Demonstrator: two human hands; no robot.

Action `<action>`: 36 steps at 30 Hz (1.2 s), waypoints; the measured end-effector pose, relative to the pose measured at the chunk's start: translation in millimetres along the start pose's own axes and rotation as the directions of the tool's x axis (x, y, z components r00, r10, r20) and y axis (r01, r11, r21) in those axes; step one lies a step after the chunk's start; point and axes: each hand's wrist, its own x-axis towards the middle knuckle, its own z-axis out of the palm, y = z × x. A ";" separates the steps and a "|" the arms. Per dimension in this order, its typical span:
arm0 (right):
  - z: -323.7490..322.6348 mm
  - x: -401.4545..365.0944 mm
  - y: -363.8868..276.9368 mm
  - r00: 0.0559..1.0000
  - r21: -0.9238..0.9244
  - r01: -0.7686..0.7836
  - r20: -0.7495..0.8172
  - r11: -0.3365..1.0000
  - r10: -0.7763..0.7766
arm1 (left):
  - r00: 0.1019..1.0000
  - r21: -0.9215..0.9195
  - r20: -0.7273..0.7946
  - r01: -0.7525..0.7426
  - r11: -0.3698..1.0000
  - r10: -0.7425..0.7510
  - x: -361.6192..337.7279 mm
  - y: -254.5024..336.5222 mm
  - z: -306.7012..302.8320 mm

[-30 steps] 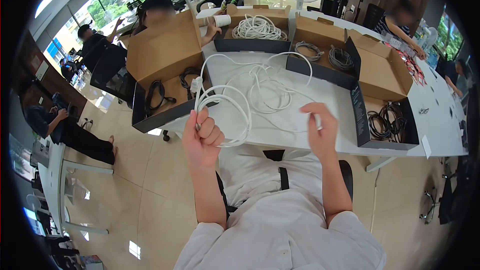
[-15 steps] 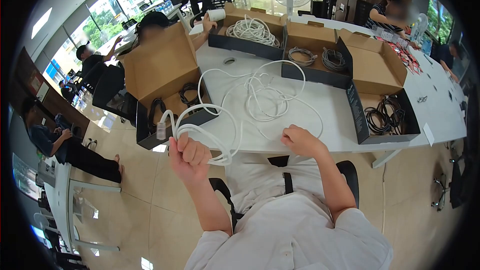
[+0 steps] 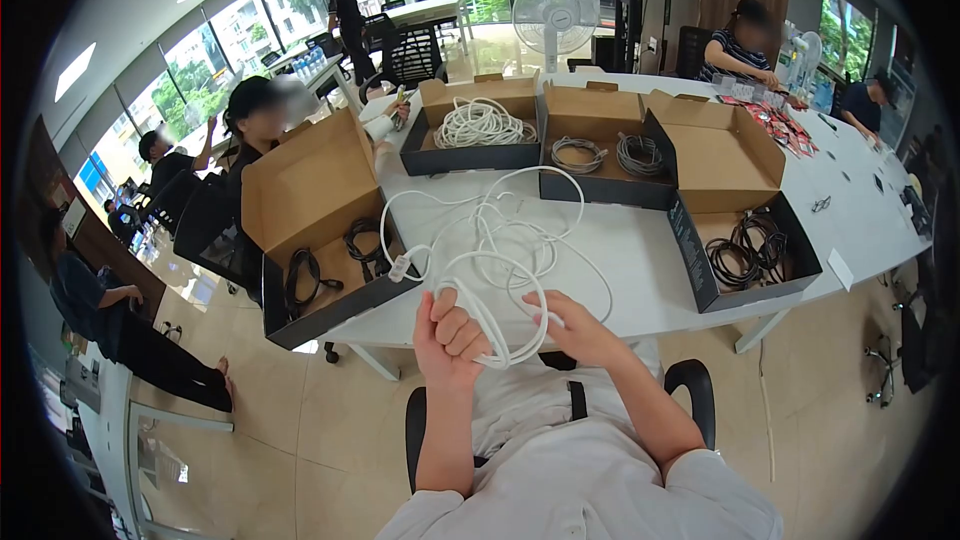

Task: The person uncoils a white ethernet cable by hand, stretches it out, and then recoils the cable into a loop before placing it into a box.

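My left hand (image 3: 455, 340) is closed around several loops of a white cable (image 3: 490, 325), held up in front of the table edge. The cable's plug end (image 3: 400, 267) sticks out to the left above that hand. My right hand (image 3: 582, 330) is at the right side of the loops, its fingers pinched on the same cable. From there the rest of the white cable lies in loose, tangled turns on the white table (image 3: 455, 210).
An open box (image 3: 345, 315) with black cables stands at left. Behind are a box (image 3: 470, 158) of white cable and one (image 3: 605, 188) with grey coils. Another box (image 3: 760, 292) at right holds black cables. A person (image 3: 265, 125) sits beyond the left box.
My left hand has moved right with the coil, and my right hand has come in close beside it. The plug end has swung across to the left box's edge. The head view has shifted slightly.
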 end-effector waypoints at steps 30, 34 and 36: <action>-11.5 -15.9 -81.3 0.954 0.491 -0.262 0.003 0.831 0.299 | 0.922 0.632 0.281 0.033 -0.774 0.268 -7.3 -33.9 -24.0; -11.7 -9.4 -92.6 0.921 0.583 -0.372 0.132 0.722 0.368 | 0.933 0.856 0.271 -0.122 -0.503 0.236 -14.5 -24.1 -12.7; -12.0 -8.8 -91.4 0.921 0.580 -0.389 0.238 0.716 0.308 | 0.955 0.930 0.194 -0.106 -0.351 0.225 -25.2 -21.3 -10.6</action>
